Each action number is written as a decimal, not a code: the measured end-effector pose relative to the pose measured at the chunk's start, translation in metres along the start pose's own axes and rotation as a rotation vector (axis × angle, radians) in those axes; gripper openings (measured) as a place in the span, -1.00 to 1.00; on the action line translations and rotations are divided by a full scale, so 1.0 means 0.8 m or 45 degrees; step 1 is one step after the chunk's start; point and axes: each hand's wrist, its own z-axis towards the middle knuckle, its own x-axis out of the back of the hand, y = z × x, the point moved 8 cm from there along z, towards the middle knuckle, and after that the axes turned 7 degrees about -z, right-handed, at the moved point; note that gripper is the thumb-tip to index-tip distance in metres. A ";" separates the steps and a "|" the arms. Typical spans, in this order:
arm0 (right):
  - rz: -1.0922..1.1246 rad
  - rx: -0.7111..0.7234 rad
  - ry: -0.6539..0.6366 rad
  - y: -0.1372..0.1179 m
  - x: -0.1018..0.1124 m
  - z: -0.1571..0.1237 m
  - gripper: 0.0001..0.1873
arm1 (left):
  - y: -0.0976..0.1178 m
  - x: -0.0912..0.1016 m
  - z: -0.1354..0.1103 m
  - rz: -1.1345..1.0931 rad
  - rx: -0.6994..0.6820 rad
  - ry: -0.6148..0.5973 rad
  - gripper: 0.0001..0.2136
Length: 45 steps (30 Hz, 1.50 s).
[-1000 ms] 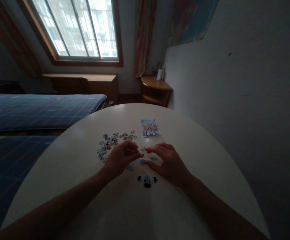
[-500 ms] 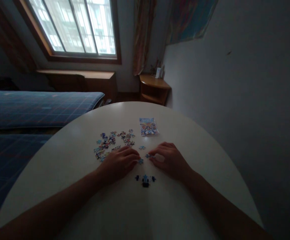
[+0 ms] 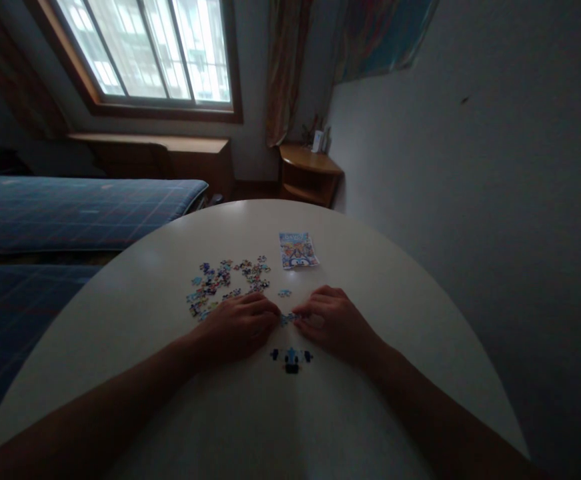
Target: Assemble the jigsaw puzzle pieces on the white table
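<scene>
On the round white table [image 3: 290,427], I have the left hand [image 3: 240,325] and right hand [image 3: 339,325] nearly closed, beyond a joined puzzle section [image 3: 291,360]. Between them, the right pinches light-blue jigsaw pieces [image 3: 287,319]; the left's grip I cannot tell.

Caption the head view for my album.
Left hand and right hand at puzzle pieces on a white table.

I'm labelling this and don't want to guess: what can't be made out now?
In the head view:
Whether the blue pieces between left hand and right hand interlock: too small, partly covered by them.
Designs on the loose pieces: too small.
Fine lettering on the printed sheet: small, blurred.
Top of the wall poster: cut off by the frame's upper edge.
</scene>
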 end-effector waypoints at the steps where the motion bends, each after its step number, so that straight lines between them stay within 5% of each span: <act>1: -0.009 0.011 -0.013 -0.001 -0.002 0.000 -0.88 | 0.001 0.000 0.000 0.004 -0.008 0.006 -0.78; 30: -0.037 0.153 -0.071 -0.003 -0.007 -0.005 -0.84 | 0.005 0.002 0.001 0.026 -0.066 0.026 -0.75; 38: 0.014 0.008 -0.027 0.028 0.025 -0.007 -0.75 | 0.006 0.005 0.001 0.026 -0.073 0.045 -0.78; 45: -0.009 -0.043 -0.123 0.036 0.003 -0.007 -0.77 | 0.008 -0.004 0.001 -0.017 -0.058 -0.096 -0.70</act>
